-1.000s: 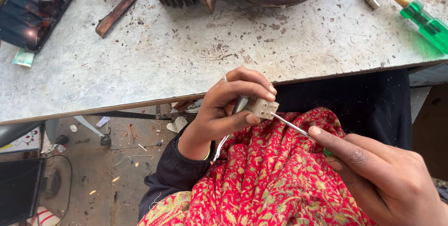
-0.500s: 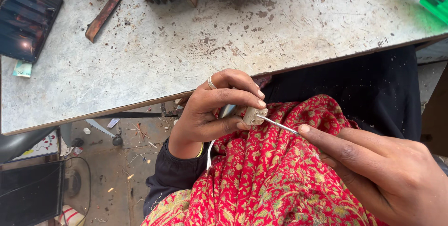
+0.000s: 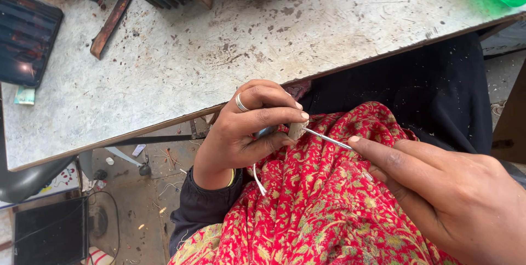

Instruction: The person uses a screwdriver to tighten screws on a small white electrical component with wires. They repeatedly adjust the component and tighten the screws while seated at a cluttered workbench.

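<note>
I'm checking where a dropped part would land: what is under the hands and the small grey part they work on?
Under the left hand, the right hand and the small grey part lies red patterned cloth over the lap. Whatever is beneath the cloth is covered.

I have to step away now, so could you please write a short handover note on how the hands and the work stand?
Left hand: fingers pinch a small grey part over the lap; white wires trail below it.
Right hand: fingers hold a thin metal tool, tip against the part.
Both sit above red patterned cloth, beside the worn worktable.
Done: part gripped, tool tip placed.
Left: cannot tell how far the work inside the part has gone.
</note>
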